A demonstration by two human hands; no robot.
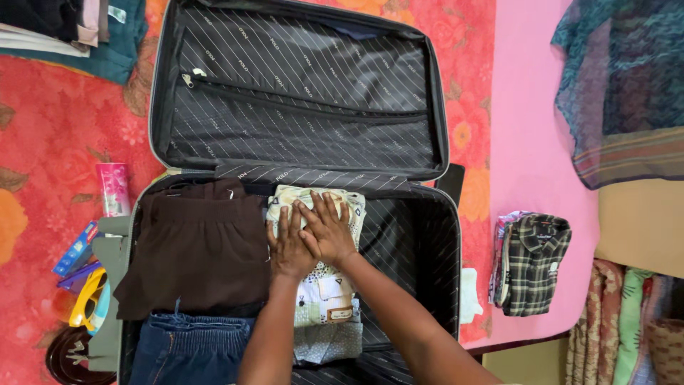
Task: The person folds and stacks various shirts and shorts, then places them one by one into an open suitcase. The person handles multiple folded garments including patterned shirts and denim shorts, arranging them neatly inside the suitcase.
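An open black suitcase [449,235] lies on a red flowered bedspread, its striped lid [299,93] raised toward the far side. Inside, a brown folded garment [196,249] fills the left part and blue jeans [189,346] lie nearer me. A folded pale patterned shirt [324,292] sits in the middle. My left hand [286,246] and my right hand [326,228] both press flat on that shirt, the right overlapping the left, fingers spread.
A folded dark plaid shirt [531,264] lies on the pink sheet to the right. Left of the suitcase are a pink tube [114,189], a blue box [75,249], yellow sunglasses [89,299] and a dark belt [68,353]. Stacked clothes [71,32] sit far left.
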